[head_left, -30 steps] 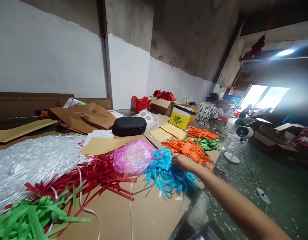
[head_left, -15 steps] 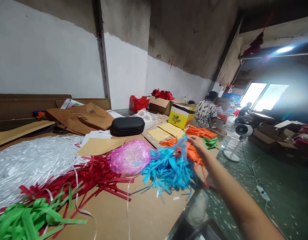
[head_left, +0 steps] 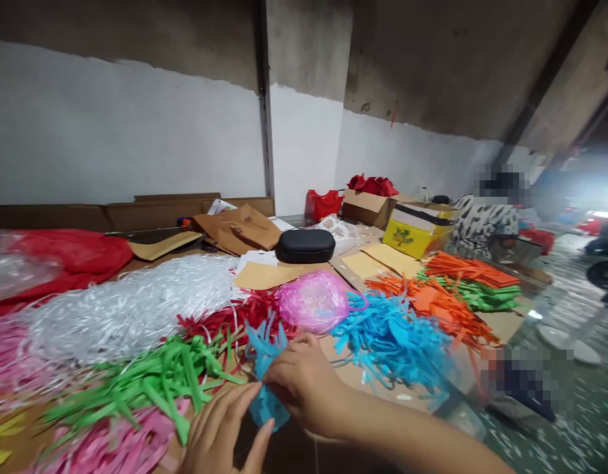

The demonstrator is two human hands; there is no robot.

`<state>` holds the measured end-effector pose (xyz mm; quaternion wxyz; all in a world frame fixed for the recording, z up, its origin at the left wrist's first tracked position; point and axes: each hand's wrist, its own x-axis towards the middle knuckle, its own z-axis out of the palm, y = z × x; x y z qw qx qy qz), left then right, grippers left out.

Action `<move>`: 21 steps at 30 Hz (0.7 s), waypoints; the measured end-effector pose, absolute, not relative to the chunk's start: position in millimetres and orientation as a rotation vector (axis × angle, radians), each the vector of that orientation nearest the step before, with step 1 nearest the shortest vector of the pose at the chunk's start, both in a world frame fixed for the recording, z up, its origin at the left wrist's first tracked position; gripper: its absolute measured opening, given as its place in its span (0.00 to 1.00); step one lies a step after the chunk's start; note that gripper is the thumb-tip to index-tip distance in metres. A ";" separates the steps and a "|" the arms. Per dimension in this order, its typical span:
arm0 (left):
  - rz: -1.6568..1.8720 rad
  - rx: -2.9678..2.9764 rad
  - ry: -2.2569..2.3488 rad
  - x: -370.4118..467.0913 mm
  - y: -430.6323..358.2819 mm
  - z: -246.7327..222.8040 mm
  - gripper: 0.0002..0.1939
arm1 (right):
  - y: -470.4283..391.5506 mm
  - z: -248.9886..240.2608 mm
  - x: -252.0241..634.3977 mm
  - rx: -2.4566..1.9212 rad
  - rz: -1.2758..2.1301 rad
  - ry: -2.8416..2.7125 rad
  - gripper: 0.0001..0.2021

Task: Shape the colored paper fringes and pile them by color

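Pinches blue strips (head_left: pixel 267 350) between closed fingertips of right hand (head_left: pixel 308 388), fanning out above and below the grip. Holds left hand (head_left: pixel 222 428) open at eight o'clock, thumb apart. Shows red material (head_left: pixel 373 185) inside cardboard box (head_left: pixel 363 208) at one, beside yellow box (head_left: pixel 413 232). Spreads over brown work surface (head_left: pixel 504 323), below part-white wall (head_left: pixel 304 151) at twelve.

Two bunches of flat blue strips (head_left: pixel 265 349), two of flat green strips (head_left: pixel 158 380), one black oval case (head_left: pixel 305 245), one pink plastic bag (head_left: pixel 313 301), one yellow cardboard box (head_left: pixel 410 238).
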<state>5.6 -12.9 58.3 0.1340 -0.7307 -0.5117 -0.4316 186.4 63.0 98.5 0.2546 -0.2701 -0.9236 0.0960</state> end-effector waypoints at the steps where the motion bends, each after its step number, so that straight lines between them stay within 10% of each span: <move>1: -1.147 -2.076 -1.432 1.2 -11.4 59.1 0.15 | 60.1 93.6 184.9 -0.734 0.343 -2.485 0.06; 21: -1.007 -2.260 -1.375 -32.2 -15.6 54.4 0.14 | 48.1 72.8 169.2 -0.734 0.527 -2.535 0.05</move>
